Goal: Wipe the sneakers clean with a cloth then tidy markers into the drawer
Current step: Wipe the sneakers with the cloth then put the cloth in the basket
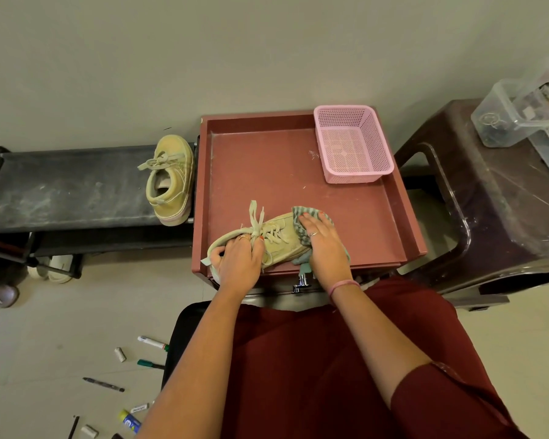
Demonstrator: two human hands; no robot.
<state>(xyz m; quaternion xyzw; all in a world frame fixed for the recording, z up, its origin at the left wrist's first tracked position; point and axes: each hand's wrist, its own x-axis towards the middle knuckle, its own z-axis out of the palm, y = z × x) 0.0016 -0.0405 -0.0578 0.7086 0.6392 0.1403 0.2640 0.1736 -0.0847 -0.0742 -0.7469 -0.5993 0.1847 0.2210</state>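
A tan sneaker lies on its side near the front edge of the red-brown cabinet top. My left hand grips its heel and collar. My right hand presses a green striped cloth against the toe. The second tan sneaker stands on the black shoe rack to the left. Several markers lie scattered on the floor at lower left, among them a white one, a green one and a black one. A metal drawer handle shows below the cabinet's front edge.
An empty pink mesh basket sits at the cabinet's back right. A dark plastic stool with clear containers stands to the right. White shoes rest under the rack. A glue stick lies among the markers.
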